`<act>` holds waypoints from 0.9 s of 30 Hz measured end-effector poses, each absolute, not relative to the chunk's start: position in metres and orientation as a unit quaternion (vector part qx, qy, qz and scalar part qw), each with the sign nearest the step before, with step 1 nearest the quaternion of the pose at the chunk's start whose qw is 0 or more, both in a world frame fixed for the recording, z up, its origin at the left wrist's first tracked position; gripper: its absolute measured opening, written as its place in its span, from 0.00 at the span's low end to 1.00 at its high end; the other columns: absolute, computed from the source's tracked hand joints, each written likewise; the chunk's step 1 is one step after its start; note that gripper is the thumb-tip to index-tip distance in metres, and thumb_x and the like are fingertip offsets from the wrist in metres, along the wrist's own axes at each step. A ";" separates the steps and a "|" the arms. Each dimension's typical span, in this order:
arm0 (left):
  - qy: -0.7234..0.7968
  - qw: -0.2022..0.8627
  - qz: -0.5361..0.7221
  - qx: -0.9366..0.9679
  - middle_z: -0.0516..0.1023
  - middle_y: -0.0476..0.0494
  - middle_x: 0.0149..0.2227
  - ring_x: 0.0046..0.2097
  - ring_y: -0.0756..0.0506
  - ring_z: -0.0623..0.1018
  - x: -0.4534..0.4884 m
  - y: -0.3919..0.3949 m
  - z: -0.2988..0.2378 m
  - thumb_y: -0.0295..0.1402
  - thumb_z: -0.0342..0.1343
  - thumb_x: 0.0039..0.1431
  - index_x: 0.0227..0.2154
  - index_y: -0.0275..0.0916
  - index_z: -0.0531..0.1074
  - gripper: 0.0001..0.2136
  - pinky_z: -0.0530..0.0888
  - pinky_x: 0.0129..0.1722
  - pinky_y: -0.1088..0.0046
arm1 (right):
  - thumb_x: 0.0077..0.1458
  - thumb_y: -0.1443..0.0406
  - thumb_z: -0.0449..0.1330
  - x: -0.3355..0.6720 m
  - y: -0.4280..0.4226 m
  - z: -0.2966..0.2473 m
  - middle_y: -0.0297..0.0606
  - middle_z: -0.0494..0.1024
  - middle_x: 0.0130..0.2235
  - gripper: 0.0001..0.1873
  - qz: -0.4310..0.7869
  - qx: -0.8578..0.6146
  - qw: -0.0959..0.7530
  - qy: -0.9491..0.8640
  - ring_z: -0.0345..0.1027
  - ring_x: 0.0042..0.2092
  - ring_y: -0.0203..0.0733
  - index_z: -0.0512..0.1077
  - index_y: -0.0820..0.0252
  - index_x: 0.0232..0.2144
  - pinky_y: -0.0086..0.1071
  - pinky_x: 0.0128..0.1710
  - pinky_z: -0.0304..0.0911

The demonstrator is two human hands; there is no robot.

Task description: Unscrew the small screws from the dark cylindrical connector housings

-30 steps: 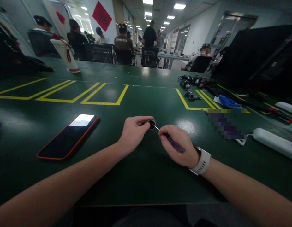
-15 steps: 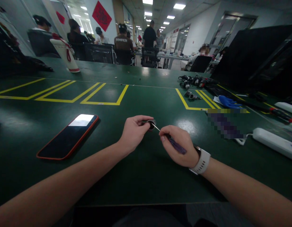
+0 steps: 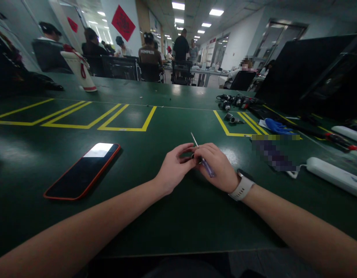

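Over the green table, my left hand point(image 3: 176, 168) and my right hand point(image 3: 220, 168) meet, fingertips touching or nearly so. My left thumb and fingers are closed on a small round metal part point(image 3: 192, 155), mostly hidden behind the fingers. A screwdriver point(image 3: 208, 169) with a purple see-through handle is in my closed right hand. Its thin shaft points up and away to the left, clear of the part. My right fingers also reach the part's edge; whether they grip it is hidden.
To the left lies a phone point(image 3: 84, 170) in an orange case. Metal connectors point(image 3: 233, 119), a blue glove point(image 3: 276, 126) and a white power strip point(image 3: 334, 173) lie on the right. Farther back stand a white cup point(image 3: 81, 71) and a dark monitor point(image 3: 308, 69). People sit beyond.
The screwdriver's tip has come out of the round part, and the shaft now points upward. My right hand has moved in against my left, which has shifted slightly right and turned the part out of sight.
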State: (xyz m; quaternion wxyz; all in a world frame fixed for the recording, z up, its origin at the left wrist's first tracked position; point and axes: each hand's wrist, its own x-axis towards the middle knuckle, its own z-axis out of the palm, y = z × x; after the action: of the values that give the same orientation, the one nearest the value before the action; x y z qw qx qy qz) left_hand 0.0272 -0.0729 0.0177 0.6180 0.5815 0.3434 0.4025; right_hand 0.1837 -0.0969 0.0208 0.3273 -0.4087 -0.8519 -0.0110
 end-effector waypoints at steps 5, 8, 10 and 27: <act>0.377 0.607 0.378 0.589 0.65 0.37 0.58 0.52 0.42 0.73 0.020 -0.072 0.024 0.27 0.59 0.51 0.52 0.39 0.65 0.23 0.73 0.48 0.63 | 0.52 0.69 0.55 0.230 -0.059 0.033 0.44 0.72 0.38 0.05 -0.131 -0.533 0.217 -0.807 0.63 0.42 0.48 0.65 0.60 0.35 0.39 0.42 0.61; 0.389 0.607 0.355 0.595 0.66 0.35 0.56 0.47 0.43 0.75 0.017 -0.073 0.026 0.26 0.56 0.53 0.52 0.38 0.64 0.22 0.75 0.43 0.64 | 0.52 0.71 0.53 0.279 -0.026 0.039 0.49 0.72 0.40 0.08 -0.169 -0.631 0.121 -0.747 0.61 0.44 0.52 0.67 0.63 0.36 0.40 0.42 0.59; 0.390 0.604 0.343 0.605 0.67 0.35 0.54 0.45 0.44 0.76 0.018 -0.073 0.025 0.25 0.56 0.53 0.52 0.38 0.65 0.21 0.75 0.42 0.64 | 0.49 0.74 0.52 0.313 -0.007 0.042 0.52 0.72 0.40 0.11 -0.172 -0.668 0.089 -0.718 0.61 0.45 0.55 0.68 0.65 0.37 0.41 0.41 0.58; 0.397 0.606 0.320 0.610 0.71 0.36 0.49 0.41 0.45 0.76 0.019 -0.065 0.016 0.24 0.55 0.53 0.48 0.36 0.67 0.18 0.75 0.38 0.64 | 0.53 0.65 0.59 0.399 0.064 0.050 0.38 0.74 0.35 0.06 -0.028 -0.768 -0.076 -0.635 0.69 0.35 0.39 0.71 0.63 0.34 0.33 0.34 0.64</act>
State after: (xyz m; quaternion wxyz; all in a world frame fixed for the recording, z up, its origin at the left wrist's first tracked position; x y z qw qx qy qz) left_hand 0.0194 -0.0651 0.0163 0.6059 0.6105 0.3974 0.3198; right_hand 0.3993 0.0641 0.0500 -0.0759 -0.7684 -0.6348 -0.0284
